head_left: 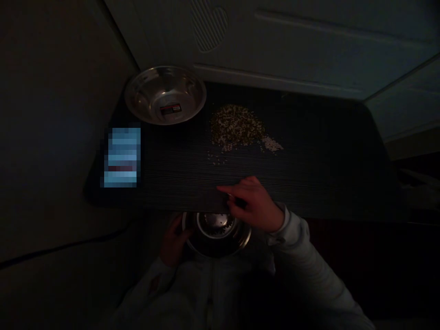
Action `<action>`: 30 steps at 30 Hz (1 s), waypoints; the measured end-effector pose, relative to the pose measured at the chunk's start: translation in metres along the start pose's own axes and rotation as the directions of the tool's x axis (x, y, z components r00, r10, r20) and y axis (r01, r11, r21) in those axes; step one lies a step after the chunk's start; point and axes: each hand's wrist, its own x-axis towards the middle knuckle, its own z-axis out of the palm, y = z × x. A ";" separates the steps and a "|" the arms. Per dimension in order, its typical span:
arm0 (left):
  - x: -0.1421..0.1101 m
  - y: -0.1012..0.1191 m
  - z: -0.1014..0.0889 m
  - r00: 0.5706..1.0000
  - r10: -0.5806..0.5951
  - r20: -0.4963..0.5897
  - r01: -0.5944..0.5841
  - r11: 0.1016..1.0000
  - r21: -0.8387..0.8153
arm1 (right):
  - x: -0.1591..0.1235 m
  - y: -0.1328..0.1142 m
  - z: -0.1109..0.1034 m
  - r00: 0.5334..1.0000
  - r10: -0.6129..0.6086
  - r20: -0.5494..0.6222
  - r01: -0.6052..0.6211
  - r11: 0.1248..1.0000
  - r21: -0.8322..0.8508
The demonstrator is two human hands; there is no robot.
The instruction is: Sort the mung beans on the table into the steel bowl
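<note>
A metal bowl (pixel 217 247) sits below the table's front edge, close to my body, with some small dark grains or beans inside. My left hand (pixel 174 240) grips its left rim, thumb on the inside. Over the table edge, above the bowl's right side, is my right hand (pixel 252 201). Its index finger is stretched out to the left near the tabletop, with a gap between it and the thumb, and I see nothing held there. Farther back lies a mixed pile of green and pale beans or grains (pixel 237 124); a small pale heap (pixel 272 144) adjoins its right side.
A larger metal bowl (pixel 192 107) with a label in its bottom stands at the back left of the dark table (pixel 326 156). A lit, blurred screen (pixel 122 158) lies at the left end. A pale panel with a heart relief (pixel 211 27) rises behind. The scene is very dark.
</note>
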 end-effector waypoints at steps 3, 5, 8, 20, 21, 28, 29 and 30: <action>0.000 0.000 0.001 1.000 0.000 0.000 0.000 1.000 -0.021 | 0.000 0.000 -0.001 1.000 0.006 0.012 -0.006 1.000 0.023; 0.000 0.001 0.001 1.000 0.004 0.005 -0.003 0.999 -0.032 | 0.000 -0.001 -0.002 1.000 0.001 0.022 -0.003 0.998 0.059; 0.001 0.000 0.000 1.000 -0.001 0.009 0.001 1.000 -0.025 | -0.001 0.000 -0.006 1.000 0.014 0.004 -0.015 0.988 0.153; 0.006 -0.012 -0.002 1.000 0.017 0.003 -0.017 0.999 0.035 | 0.026 0.049 -0.055 0.902 0.268 -0.338 -0.175 0.943 0.283; 0.007 -0.012 -0.002 1.000 0.016 0.007 -0.016 0.999 0.032 | 0.030 0.051 -0.056 0.903 0.265 -0.338 -0.178 0.947 0.269; 0.010 -0.021 -0.005 0.999 0.000 -0.048 0.002 0.999 0.053 | 0.041 0.059 -0.045 0.900 0.269 -0.344 -0.188 0.950 0.250; 0.011 -0.021 -0.004 0.999 -0.001 -0.051 0.004 0.998 0.058 | 0.039 0.061 -0.045 0.894 0.281 -0.350 -0.194 0.945 0.263; 0.012 -0.020 -0.004 0.999 -0.006 -0.052 0.009 0.998 0.061 | 0.037 0.062 -0.045 0.885 0.296 -0.359 -0.202 0.939 0.277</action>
